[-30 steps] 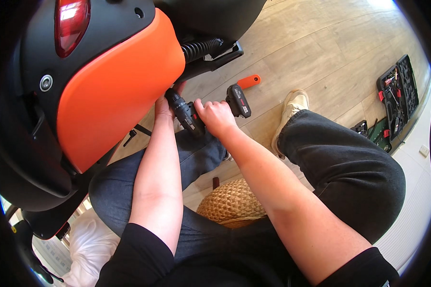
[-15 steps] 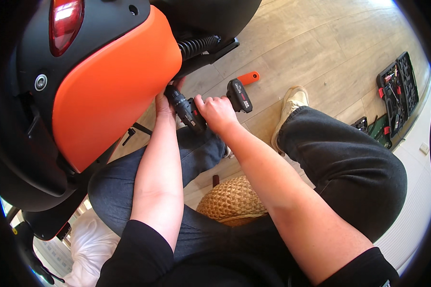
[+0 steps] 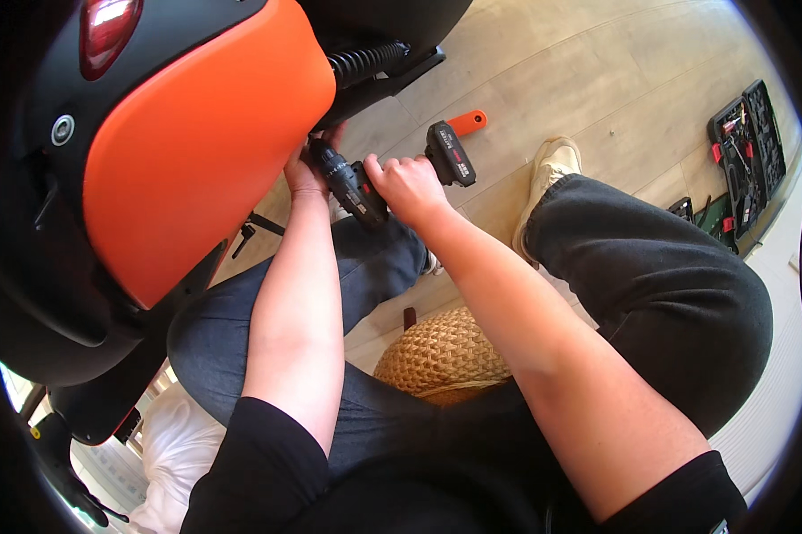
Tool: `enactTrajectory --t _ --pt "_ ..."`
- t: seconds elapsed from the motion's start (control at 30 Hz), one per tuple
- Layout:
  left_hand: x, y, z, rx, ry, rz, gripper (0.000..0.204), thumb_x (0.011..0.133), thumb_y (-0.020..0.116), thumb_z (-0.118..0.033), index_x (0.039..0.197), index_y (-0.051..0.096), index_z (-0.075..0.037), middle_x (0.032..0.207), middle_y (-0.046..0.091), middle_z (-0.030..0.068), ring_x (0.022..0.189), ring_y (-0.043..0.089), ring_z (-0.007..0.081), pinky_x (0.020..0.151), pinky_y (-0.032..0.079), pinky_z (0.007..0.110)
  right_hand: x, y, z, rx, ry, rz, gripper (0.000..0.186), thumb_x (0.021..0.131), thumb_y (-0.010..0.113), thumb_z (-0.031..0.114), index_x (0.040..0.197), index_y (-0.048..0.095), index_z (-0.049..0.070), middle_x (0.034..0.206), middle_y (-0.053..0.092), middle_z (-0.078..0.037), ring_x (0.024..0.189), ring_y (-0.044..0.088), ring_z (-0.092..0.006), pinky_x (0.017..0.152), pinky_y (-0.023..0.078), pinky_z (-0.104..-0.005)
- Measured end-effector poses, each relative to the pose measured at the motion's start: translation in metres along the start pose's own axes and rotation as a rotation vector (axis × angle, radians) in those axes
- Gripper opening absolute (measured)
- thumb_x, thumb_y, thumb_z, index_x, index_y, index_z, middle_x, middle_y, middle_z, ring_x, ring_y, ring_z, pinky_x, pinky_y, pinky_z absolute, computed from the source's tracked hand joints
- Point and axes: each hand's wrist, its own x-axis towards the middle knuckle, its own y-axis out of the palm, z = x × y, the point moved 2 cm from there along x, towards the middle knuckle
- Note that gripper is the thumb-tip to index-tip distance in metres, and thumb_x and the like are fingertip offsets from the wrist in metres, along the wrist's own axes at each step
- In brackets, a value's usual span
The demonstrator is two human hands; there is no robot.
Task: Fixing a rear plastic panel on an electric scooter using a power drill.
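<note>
Indoors, right hand [image 3: 407, 185] gripped drill [image 3: 358, 189] on pale plank floor [image 3: 597, 80]; left hand [image 3: 305, 169] pressed scooter [image 3: 196, 151], its grip hidden.

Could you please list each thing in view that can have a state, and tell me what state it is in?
Cordless drill: held in the right hand, nose pointed under the orange panel.
Left hand: up at the drill's nose beside the panel's edge; whether it grips anything cannot be told.
Tool case: lying open on the floor.
Tail light: whether it is lit cannot be told.
Orange-handled tool: lying untouched on the floor.
</note>
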Motion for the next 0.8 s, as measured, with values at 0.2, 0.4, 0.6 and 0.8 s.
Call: enactTrajectory --t 0.2,0.4,0.6,0.8 --pt "0.005 -0.020 -0.010 0.068 -0.095 -0.116 0.060 0.092 0.069 -0.019 0.140 0.040 -0.001 0.143 0.043 0.0242 0.134 0.043 0.0435 0.114 0.038 0.059 -0.002 0.007 0.020 -0.016 0.057 -0.063 0.032 0.086 0.061 0.019 0.115 0.056 0.006 0.076 0.069 -0.007 0.069 0.070 -0.0245 0.062 0.051 -0.0383" --pt "0.003 -0.014 -0.007 0.153 -0.078 -0.105 0.049 0.087 0.072 -0.011 0.130 0.050 0.002 0.130 0.053 0.0177 0.125 0.052 0.0393 0.107 0.049 0.054 -0.006 0.011 0.028 0.002 0.132 -0.018 0.040 0.084 0.063 0.015 0.121 0.051 0.007 0.082 0.068 -0.007 0.077 0.071 -0.0250 0.068 0.053 -0.0402" --pt "-0.003 -0.018 -0.012 0.183 -0.097 -0.351 0.046 0.087 0.077 -0.018 0.126 0.056 -0.010 0.128 0.060 0.0063 0.115 0.058 0.0278 0.096 0.054 0.047 -0.004 0.010 0.031 -0.028 0.115 -0.028 0.035 0.086 0.062 0.019 0.118 0.055 0.007 0.079 0.068 -0.006 0.074 0.070 -0.0231 0.067 0.052 -0.0379" --pt "-0.005 -0.002 -0.014 0.380 -0.010 -0.197 0.045 0.090 0.074 -0.020 0.129 0.054 -0.011 0.130 0.058 0.0064 0.124 0.054 0.0230 0.100 0.053 0.045 -0.006 0.011 0.033 -0.018 0.126 -0.021 0.035 0.087 0.062 0.019 0.119 0.055 0.008 0.079 0.068 -0.006 0.073 0.070 -0.0232 0.067 0.052 -0.0387"
